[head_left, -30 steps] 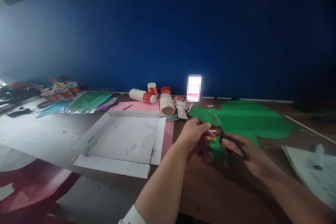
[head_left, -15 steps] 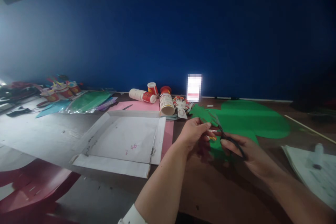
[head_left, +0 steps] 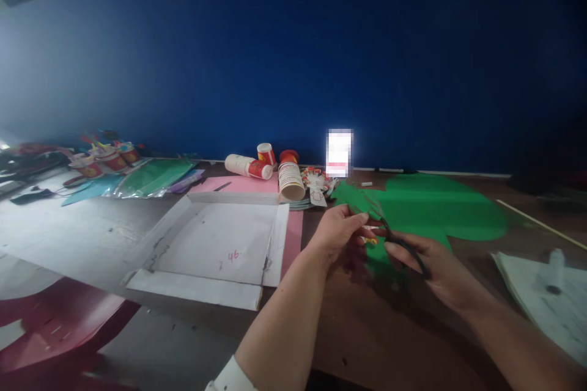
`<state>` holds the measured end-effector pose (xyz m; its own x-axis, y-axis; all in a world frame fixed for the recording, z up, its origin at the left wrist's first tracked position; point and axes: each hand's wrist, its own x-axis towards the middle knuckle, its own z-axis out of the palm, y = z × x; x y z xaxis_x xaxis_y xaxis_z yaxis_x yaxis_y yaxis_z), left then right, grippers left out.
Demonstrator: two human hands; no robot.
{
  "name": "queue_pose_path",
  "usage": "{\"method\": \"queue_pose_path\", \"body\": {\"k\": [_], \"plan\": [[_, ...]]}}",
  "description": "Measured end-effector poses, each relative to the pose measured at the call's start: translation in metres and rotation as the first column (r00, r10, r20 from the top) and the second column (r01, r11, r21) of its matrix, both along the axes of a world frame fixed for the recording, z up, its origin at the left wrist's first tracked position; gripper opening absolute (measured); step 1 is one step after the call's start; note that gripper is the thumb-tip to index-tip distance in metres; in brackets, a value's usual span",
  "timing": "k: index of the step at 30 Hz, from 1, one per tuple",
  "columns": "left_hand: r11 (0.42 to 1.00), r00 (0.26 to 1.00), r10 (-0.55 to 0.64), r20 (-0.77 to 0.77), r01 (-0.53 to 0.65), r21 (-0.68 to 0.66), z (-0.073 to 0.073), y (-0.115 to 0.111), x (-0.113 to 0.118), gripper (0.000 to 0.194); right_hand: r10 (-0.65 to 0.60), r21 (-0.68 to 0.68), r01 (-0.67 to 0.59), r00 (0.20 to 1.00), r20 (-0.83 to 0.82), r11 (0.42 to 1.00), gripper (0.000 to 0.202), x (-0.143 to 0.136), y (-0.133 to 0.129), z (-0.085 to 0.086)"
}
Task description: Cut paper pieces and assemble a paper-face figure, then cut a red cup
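Note:
My left hand [head_left: 337, 229] is closed, pinching a piece of green paper [head_left: 351, 194] between thumb and fingers. My right hand [head_left: 433, 259] is wrapped round the black handles of a pair of scissors [head_left: 415, 250], whose blades point up and left at the green piece beside my left fingertips. Just under those fingers shows a small red, white and yellow patterned thing [head_left: 371, 241], mostly covered. A large sheet of green paper [head_left: 435, 208] with a rounded right edge lies on the table behind both hands.
Left of my forearm lies a white shallow box lid [head_left: 206, 241] on pink paper [head_left: 294, 238]. Behind it are paper cups [head_left: 291, 180] and white cutouts [head_left: 317, 189]. At right are a thin stick [head_left: 541, 223], papers [head_left: 527, 293] and a white bottle [head_left: 556, 269]. A blue partition [head_left: 293, 61] rises behind.
Almost nothing differs. Both hands, the scissors and the green paper keep nearly the same place, with only a very slight shift of the view.

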<state>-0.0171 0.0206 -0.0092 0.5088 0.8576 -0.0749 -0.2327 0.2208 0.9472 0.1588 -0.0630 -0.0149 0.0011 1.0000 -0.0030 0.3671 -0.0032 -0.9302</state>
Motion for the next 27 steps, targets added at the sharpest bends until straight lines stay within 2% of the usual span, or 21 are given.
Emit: {"method": "queue_pose_path", "body": {"k": [15, 27], "plan": [[1.000, 1.000, 0.015, 0.019, -0.015, -0.007, -0.004, 0.000, 0.003, 0.026, 0.026, 0.025, -0.027, 0.999, 0.044, 0.999, 0.055, -0.006, -0.002, 0.007], [0.997, 0.998, 0.059, 0.026, -0.058, -0.050, 0.000, -0.005, 0.005, 0.027, -0.050, 0.004, 0.050, 0.999, 0.021, 0.999, 0.054, -0.011, -0.002, 0.008]]}}
